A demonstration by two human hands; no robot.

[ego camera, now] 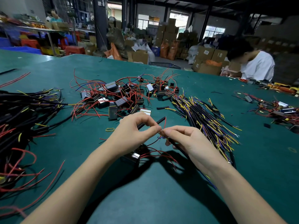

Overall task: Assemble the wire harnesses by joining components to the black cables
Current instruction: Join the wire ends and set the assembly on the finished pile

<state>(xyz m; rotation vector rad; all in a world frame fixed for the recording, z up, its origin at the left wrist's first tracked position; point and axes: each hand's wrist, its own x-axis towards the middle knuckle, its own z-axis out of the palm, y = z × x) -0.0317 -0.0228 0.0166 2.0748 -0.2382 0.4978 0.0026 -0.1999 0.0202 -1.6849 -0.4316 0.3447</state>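
Over the green table (161,199), my left hand (134,131) pinches a thin red wire (164,123) between thumb and forefinger, with a black sleeve (157,121) passing behind its fingers. My right hand (186,139) pinches the wire ends at the same spot and grips a black cable (177,147) that runs down under the palm. Blue and red strands show just below the fingertips. A small black and silver component (133,156) with red leads hangs or lies under my left wrist, partly hidden.
A heap of components with red wires (119,96) lies ahead. Loose black cables with yellow and blue ends (203,115) fan out to the right. A bundle of black cables (21,113) fills the left. A person in white (257,65) sits at the far right.
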